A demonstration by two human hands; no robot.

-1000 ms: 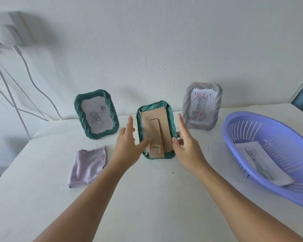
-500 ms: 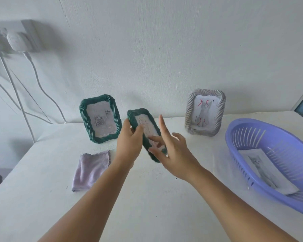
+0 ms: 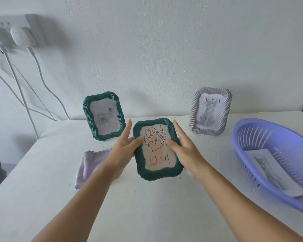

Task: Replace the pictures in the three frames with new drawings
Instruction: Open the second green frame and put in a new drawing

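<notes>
Right now a person is holding a green frame (image 3: 157, 149) up over the white table (image 3: 147, 206), face toward them, and it is tilting a little with its top leaning left. Inside it a line drawing of a big split leaf with a few red strokes is showing. Their left hand (image 3: 123, 151) is gripping the frame's left edge, thumb lying across the front border while the forefinger is pointing straight up beside it. Their right hand (image 3: 184, 151) is clasping the frame's right edge, thumb pressing on the drawing's right margin, forefinger stretched upward along the rim; the other fingers of both hands are hiding behind the frame, so how they are curling I cannot tell. Left of the held frame and farther back, a second green frame (image 3: 104, 116) is standing against the wall with a grey rose picture in it. Right of the held frame and farther back, a grey frame (image 3: 210, 111) is standing with a cat picture marked by red strokes. Just left of the held frame, partly behind the left wrist, a lilac cloth (image 3: 90, 163) is lying on the table. Well to the right of the held frame a lavender basket (image 3: 252, 137) is sitting, with a cat print (image 3: 271, 168) lying inside it.
</notes>
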